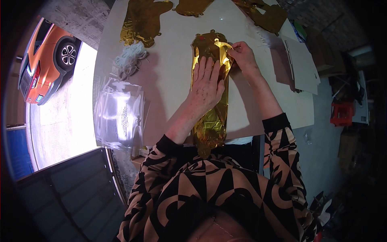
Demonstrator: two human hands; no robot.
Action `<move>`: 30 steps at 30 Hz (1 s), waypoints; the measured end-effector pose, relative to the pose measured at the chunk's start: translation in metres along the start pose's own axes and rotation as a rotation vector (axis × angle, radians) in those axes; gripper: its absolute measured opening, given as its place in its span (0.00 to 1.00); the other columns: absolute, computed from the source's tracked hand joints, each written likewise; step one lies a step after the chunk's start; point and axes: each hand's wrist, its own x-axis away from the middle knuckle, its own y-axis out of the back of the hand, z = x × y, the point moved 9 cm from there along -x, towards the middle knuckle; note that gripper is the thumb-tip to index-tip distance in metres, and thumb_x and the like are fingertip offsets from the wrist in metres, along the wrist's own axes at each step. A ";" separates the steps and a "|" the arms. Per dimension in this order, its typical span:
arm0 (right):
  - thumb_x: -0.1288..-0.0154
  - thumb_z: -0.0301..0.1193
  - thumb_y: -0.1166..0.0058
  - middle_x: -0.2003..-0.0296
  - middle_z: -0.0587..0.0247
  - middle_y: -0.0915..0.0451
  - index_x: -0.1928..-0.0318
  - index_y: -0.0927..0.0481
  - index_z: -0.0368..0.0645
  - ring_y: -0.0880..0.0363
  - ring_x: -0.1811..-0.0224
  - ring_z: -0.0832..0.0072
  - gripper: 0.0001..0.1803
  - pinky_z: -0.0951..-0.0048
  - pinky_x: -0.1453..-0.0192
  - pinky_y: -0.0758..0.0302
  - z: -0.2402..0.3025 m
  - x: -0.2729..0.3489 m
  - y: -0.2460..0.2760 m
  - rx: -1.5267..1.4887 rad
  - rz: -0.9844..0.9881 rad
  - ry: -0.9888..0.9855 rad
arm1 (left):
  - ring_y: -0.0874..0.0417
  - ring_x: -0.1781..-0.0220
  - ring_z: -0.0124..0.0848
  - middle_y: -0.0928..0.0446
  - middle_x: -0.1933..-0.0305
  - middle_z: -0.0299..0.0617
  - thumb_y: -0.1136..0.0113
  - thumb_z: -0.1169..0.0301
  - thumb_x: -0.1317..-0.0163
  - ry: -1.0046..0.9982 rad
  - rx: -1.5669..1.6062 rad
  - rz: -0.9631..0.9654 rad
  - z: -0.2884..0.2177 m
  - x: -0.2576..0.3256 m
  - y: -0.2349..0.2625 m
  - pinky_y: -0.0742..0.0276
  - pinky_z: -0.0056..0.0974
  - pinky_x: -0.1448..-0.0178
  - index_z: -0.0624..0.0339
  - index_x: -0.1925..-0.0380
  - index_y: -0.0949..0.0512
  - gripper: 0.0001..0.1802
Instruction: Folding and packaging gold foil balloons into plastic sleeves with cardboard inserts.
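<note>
A flat gold foil balloon (pixel 210 125) lies lengthwise on the white table in front of me, its near end hanging over the edge toward my lap. My left hand (pixel 206 85) rests flat on its upper part, fingers stretched out and slightly spread. At the balloon's right edge, my right hand (pixel 244 59) pinches the shiny foil between thumb and fingers, lifting and folding that edge inward. Small tabs stick out at the far end of the foil.
More gold foil balloons (pixel 146 20) lie along the table's far side. A bundle of white string (pixel 131 59) and a stack of clear plastic bags (pixel 119 115) are at the left. White cardboard sheets (pixel 300 66) lean at the right. A red stool (pixel 342 113) stands beyond the table (pixel 258 121).
</note>
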 end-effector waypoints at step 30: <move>0.32 0.23 0.47 0.64 0.68 0.18 0.41 0.24 0.38 0.21 0.74 0.85 0.18 0.84 0.76 0.28 0.018 -0.076 -0.031 -0.126 0.697 -0.235 | 0.49 0.16 0.62 0.45 0.21 0.70 0.40 0.59 0.31 0.108 0.070 0.024 0.030 -0.032 -0.025 0.56 0.62 0.14 0.74 0.22 0.47 0.46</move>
